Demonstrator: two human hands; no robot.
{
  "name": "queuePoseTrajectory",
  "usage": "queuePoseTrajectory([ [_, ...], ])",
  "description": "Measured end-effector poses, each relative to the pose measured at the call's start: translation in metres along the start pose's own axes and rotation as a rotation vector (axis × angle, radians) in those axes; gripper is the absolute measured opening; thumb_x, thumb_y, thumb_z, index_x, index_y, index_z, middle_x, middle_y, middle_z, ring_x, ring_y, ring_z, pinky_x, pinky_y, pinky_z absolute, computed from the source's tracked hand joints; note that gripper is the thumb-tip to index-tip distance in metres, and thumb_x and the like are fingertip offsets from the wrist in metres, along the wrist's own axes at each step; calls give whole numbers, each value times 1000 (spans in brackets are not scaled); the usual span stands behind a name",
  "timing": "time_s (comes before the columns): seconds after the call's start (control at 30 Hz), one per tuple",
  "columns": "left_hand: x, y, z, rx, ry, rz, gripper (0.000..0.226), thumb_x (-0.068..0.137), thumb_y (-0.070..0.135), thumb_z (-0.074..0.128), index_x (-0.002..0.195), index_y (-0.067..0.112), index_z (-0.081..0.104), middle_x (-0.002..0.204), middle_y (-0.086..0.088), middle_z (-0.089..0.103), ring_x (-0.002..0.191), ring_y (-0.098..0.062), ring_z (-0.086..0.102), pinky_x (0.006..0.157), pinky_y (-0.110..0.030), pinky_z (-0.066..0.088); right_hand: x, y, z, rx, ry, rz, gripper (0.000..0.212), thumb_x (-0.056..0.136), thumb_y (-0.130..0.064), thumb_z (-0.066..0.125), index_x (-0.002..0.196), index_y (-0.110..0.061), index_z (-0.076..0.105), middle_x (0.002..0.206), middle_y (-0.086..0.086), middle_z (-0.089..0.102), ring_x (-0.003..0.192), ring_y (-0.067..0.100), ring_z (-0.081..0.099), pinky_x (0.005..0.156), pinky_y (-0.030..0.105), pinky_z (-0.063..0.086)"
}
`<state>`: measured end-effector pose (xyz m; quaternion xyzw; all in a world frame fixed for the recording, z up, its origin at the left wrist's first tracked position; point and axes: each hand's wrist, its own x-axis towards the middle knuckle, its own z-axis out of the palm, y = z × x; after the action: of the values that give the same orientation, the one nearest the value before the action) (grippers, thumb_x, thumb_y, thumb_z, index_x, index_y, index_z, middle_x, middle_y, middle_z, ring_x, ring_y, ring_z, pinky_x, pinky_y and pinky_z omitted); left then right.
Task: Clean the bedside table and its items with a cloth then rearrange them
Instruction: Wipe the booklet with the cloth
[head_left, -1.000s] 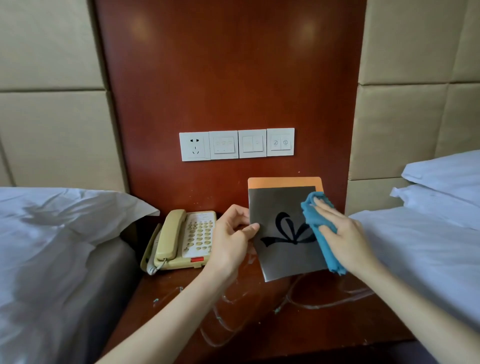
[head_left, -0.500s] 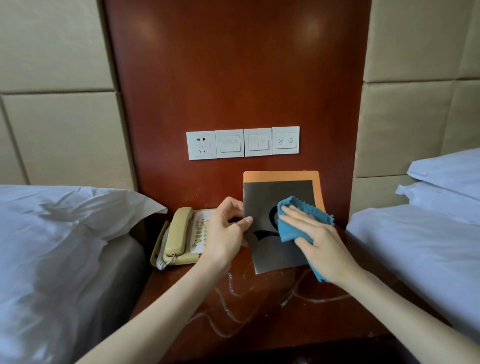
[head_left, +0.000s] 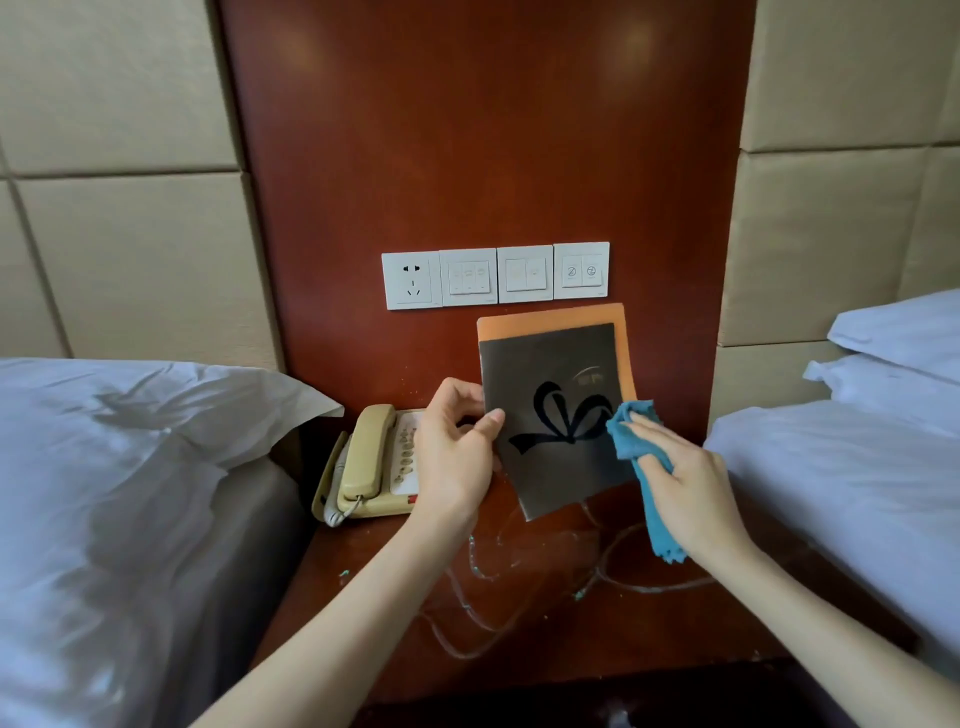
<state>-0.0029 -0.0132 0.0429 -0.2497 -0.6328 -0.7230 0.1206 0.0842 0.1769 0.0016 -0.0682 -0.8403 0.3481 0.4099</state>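
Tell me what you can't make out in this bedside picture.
Head view: right side of the telephone, hidden by the left hand.
Head view: most of the orange folder, covered by the dark booklet.
Head view: labels on the switches, too small.
Head view: middle of the cloth, under the right hand.

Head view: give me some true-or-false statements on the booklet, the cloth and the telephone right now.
1. The left grip pinches the dark bow-printed booklet at its left edge. True.
2. The blue cloth is in the left grip. False: the right grip holds it against the booklet's right edge.
3. The telephone has its handset off the cradle. False: the handset sits on the cradle.
4. An orange sheet shows behind the booklet. True.
5. The booklet lies flat on the bedside table. False: it is held upright, tilted, above the bedside table.
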Motion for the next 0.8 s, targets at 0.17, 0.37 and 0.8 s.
queuePoseTrajectory([
  [0.17, 7, 2, -8, 88, 130, 71, 22, 88, 4, 58, 78, 22, 52, 90, -5, 68, 75, -25, 61, 70, -55, 56, -15, 5, 19, 91, -134, 41, 38, 92, 0, 51, 126, -13, 62, 123, -12, 58, 109, -11, 53, 86, -7, 32],
  [0.37, 8, -2, -30, 348, 133, 337, 14, 89, 5, 59, 87, 17, 51, 81, 4, 65, 69, -15, 60, 65, -45, 56, 4, -15, 26, 845, 151, 698, 12, 92, -19, 56, 91, -16, 68, 83, 3, 71, 71, 16, 70, 59, 25, 52],
  [0.8, -2, -34, -47, 860, -166, 958, 9, 83, -6, 62, 82, 2, 60, 107, -12, 62, 102, -25, 53, 82, -33, 44, 19, -25, 4, 1288, 41, 812, 51, 82, -62, 58, 100, -17, 70, 88, 12, 76, 76, 31, 74, 55, 42, 58],
])
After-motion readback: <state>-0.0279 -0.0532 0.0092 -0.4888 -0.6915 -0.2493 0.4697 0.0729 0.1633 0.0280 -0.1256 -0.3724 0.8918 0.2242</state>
